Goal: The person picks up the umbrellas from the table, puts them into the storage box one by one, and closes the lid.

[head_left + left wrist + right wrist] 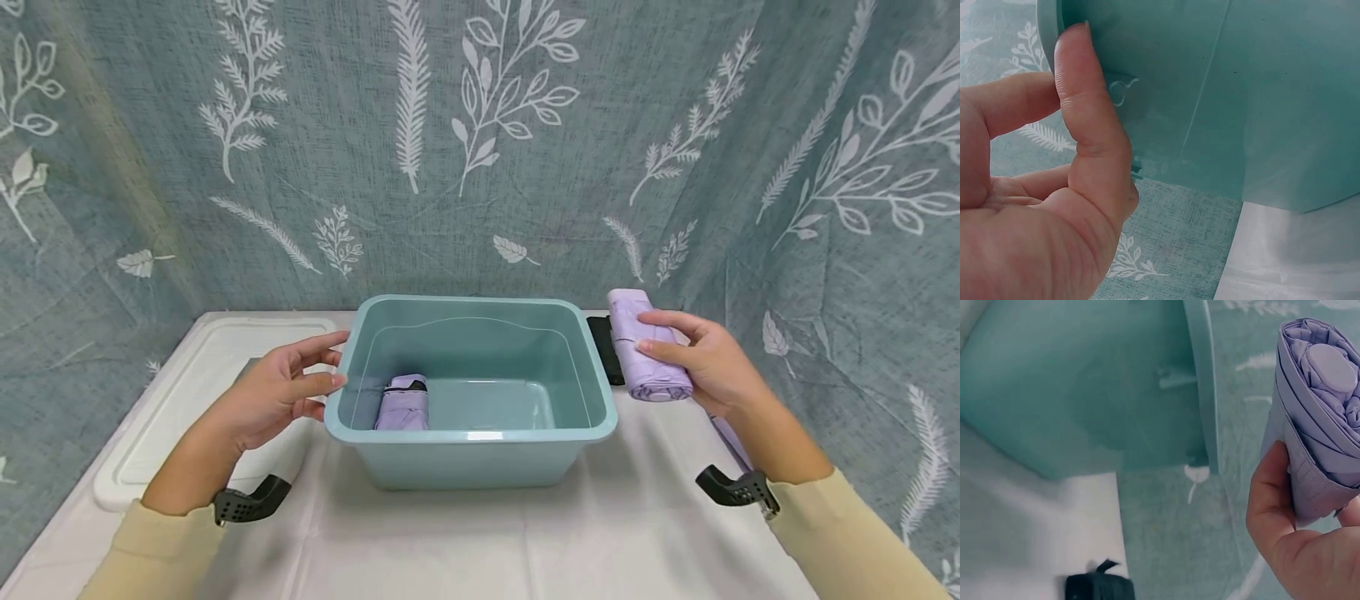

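My right hand (708, 358) grips a rolled lavender folding umbrella (643, 350) above the table, to the right of a teal plastic bin (472, 435). Close up in the right wrist view, the umbrella's gathered fabric and round pale end cap (1333, 367) show. Fingers and thumb of my left hand (273, 387) touch the outside of the bin's left rim and look fairly straight. Inside the bin, at its left end, lies another lavender folded bundle (403, 407) with a black band. Just right of the bin sits a black object (604, 346), partly hidden by the held umbrella.
A white lid (120, 450) lies on the table at the left, with a grey item (251, 367) on it, partly behind my left hand. Something lavender (731, 440) shows beside my right forearm. Leaf-patterned curtains (465, 233) enclose the white table (420, 542).
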A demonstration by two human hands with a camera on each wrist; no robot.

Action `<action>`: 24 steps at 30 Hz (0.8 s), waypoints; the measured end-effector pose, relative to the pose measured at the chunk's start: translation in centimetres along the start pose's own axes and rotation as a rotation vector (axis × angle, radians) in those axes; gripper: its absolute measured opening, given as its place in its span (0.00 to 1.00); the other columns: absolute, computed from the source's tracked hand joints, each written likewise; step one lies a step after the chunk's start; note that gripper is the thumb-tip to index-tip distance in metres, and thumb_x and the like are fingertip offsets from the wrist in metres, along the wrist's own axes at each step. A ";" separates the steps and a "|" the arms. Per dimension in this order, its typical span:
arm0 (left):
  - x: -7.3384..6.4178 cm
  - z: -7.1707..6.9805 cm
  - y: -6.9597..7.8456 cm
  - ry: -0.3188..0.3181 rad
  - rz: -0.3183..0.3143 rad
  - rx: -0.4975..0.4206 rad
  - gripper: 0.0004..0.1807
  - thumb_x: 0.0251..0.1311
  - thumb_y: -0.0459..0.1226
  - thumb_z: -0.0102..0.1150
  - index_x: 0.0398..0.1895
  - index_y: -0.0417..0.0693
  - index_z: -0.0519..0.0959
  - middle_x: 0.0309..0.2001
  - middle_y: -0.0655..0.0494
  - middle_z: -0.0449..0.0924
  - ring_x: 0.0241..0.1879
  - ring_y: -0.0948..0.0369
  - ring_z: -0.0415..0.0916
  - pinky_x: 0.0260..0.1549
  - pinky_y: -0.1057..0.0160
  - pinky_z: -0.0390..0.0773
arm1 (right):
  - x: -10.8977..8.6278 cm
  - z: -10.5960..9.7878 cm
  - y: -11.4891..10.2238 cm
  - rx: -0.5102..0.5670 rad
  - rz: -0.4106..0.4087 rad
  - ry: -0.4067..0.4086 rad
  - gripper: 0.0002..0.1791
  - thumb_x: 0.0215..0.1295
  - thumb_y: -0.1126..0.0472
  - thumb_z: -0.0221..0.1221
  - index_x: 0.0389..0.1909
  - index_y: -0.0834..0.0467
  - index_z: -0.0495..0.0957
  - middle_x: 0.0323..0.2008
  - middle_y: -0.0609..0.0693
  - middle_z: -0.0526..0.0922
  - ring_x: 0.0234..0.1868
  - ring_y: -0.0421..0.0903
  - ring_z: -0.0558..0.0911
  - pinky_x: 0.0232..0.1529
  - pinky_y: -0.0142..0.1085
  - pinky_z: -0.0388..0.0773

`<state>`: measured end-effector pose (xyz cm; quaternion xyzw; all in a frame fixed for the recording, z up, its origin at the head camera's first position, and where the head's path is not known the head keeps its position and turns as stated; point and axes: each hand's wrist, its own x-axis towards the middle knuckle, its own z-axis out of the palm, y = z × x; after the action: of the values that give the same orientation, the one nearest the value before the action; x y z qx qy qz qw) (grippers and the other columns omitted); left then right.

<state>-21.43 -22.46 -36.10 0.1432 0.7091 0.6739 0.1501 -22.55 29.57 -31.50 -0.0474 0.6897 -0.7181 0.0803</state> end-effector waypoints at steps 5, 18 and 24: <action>0.0 0.0 0.1 0.002 -0.007 0.003 0.41 0.71 0.30 0.58 0.82 0.38 0.50 0.55 0.50 0.69 0.39 0.63 0.85 0.33 0.61 0.88 | 0.5 1.3 -1.1 -0.015 0.022 -0.005 0.17 0.67 0.70 0.65 0.49 0.45 0.86 0.57 0.54 0.73 0.41 0.46 0.88 0.39 0.39 0.89; 0.1 0.3 0.1 0.010 -0.019 0.012 0.41 0.71 0.30 0.58 0.82 0.38 0.50 0.55 0.49 0.68 0.40 0.62 0.85 0.33 0.61 0.88 | 1.8 4.8 -2.6 -0.038 0.050 -0.043 0.17 0.66 0.69 0.66 0.48 0.45 0.85 0.65 0.57 0.66 0.46 0.47 0.85 0.41 0.38 0.88; -0.2 0.2 0.1 0.012 -0.027 0.009 0.41 0.71 0.30 0.58 0.82 0.39 0.50 0.56 0.50 0.69 0.40 0.62 0.85 0.33 0.61 0.88 | 2.8 6.6 -2.8 -0.095 0.079 -0.073 0.20 0.64 0.69 0.67 0.55 0.49 0.82 0.66 0.62 0.67 0.45 0.49 0.86 0.41 0.40 0.88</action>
<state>-21.19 -22.37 -35.96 0.1304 0.7150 0.6694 0.1541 -24.24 22.70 -28.54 -0.0499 0.7209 -0.6786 0.1316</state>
